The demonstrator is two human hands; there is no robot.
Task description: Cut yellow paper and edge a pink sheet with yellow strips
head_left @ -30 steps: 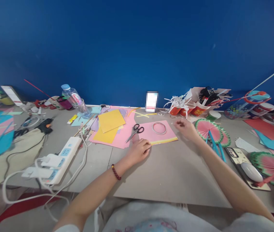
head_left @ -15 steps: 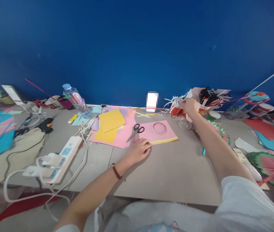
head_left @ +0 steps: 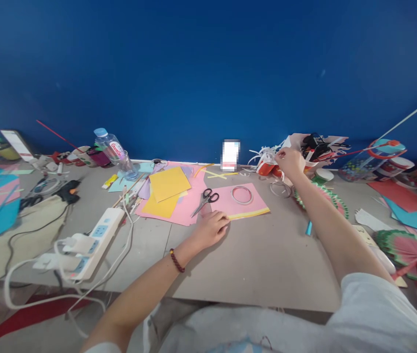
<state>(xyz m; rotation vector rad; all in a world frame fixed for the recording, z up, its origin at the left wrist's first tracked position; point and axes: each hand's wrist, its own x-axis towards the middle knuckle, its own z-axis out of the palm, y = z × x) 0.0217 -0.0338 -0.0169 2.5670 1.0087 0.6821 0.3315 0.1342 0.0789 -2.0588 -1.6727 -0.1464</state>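
Observation:
My left hand point(head_left: 213, 229) rests on the table with its fingers curled together over the near left corner of a pink paper sheet point(head_left: 255, 200). A yellow strip point(head_left: 249, 214) runs along that sheet's near edge, and a ring-shaped roll of tape point(head_left: 242, 195) lies on it. Black-handled scissors point(head_left: 204, 201) lie just beyond my left hand, blades slightly apart. My right hand point(head_left: 289, 162) reaches to the back of the table, fingers pinched, among white paper strips point(head_left: 263, 154) above red cups point(head_left: 266, 169). What those fingers hold is hidden.
Yellow sheets point(head_left: 170, 184) lie on more pink paper at left. Beyond are a plastic bottle point(head_left: 116, 152) and a power strip point(head_left: 101, 240) with white cables. A paper fan point(head_left: 412, 255) and coloured sheets point(head_left: 403, 196) lie at right. A blue wall point(head_left: 179, 88) stands behind.
Both hands stay nearly in place. The view has shifted very slightly; nothing has visibly been picked up or let go.

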